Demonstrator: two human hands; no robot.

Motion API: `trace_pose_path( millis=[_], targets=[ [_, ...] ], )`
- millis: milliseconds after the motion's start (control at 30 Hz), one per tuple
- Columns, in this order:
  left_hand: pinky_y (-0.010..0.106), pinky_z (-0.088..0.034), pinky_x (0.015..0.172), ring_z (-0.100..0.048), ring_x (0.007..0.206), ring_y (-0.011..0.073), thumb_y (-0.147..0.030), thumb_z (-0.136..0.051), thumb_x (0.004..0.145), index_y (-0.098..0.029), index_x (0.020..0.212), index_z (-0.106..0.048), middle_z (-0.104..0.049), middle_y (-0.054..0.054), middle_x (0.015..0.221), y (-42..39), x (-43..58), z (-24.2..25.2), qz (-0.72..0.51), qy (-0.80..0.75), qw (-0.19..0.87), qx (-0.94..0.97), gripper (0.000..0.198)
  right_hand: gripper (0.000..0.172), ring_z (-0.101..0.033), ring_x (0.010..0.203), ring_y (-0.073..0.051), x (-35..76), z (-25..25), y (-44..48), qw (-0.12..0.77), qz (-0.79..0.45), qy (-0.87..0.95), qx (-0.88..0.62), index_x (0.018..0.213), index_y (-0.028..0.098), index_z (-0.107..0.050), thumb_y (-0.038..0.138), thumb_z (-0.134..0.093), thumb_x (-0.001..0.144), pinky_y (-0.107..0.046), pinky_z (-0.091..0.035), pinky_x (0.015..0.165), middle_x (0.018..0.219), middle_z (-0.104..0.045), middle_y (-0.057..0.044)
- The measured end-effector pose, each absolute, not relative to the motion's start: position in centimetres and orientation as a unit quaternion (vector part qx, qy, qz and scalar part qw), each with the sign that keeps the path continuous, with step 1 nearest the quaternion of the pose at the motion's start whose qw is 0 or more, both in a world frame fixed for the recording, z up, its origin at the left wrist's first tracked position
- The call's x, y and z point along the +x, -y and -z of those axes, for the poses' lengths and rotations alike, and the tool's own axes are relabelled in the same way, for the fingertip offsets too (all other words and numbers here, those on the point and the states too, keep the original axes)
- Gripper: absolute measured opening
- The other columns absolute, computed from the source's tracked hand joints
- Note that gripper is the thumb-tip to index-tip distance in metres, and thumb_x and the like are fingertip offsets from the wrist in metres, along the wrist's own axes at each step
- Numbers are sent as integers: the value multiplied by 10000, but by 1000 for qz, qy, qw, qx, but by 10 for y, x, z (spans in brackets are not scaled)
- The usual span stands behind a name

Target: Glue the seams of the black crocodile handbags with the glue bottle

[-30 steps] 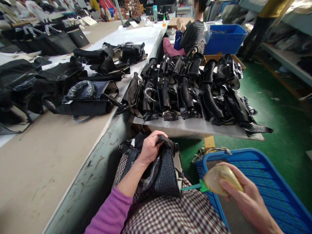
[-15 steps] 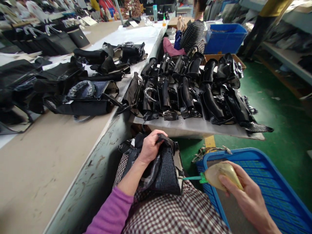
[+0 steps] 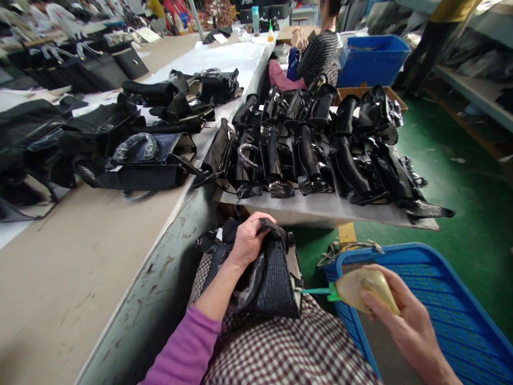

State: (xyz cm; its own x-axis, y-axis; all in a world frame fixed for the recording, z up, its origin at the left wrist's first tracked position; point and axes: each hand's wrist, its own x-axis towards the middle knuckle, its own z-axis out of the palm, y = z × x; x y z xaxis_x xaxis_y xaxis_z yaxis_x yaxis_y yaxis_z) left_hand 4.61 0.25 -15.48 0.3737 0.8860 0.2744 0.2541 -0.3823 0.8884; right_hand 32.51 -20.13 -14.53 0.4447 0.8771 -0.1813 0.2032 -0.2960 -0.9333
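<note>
A black crocodile-textured handbag rests on my lap over a checked apron. My left hand is closed on black material at the top of the bag. In my right hand is a squeeze bottle, yellowish and translucent, with a green cap and a long thin green nozzle. It lies nearly level, its tip at the bag's right side edge, where pale lining shows. Whether anything flows from the tip is too small to tell.
A blue plastic basket stands at my right. Ahead, a low table bears several black bags in rows. More bags lie on the long table at left. A seated person works beyond, near a blue bin.
The nozzle tip has shifted very slightly up along the bag's side edge. Both hands keep their hold, and the rest of the scene is nearly the same.
</note>
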Motion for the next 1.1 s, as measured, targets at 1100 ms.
trace_pose_path(
  millis=[1100],
  targets=[
    [308, -531, 870, -678, 902, 209, -319, -594, 966, -165, 902, -712, -719, 70, 946, -4, 45, 158, -410, -394, 380, 730, 204, 485, -553, 573, -189, 318, 142, 202, 495, -495, 269, -662, 1163, 205, -691, 456, -867, 786, -248, -470, 396, 884, -683, -56]
  ],
)
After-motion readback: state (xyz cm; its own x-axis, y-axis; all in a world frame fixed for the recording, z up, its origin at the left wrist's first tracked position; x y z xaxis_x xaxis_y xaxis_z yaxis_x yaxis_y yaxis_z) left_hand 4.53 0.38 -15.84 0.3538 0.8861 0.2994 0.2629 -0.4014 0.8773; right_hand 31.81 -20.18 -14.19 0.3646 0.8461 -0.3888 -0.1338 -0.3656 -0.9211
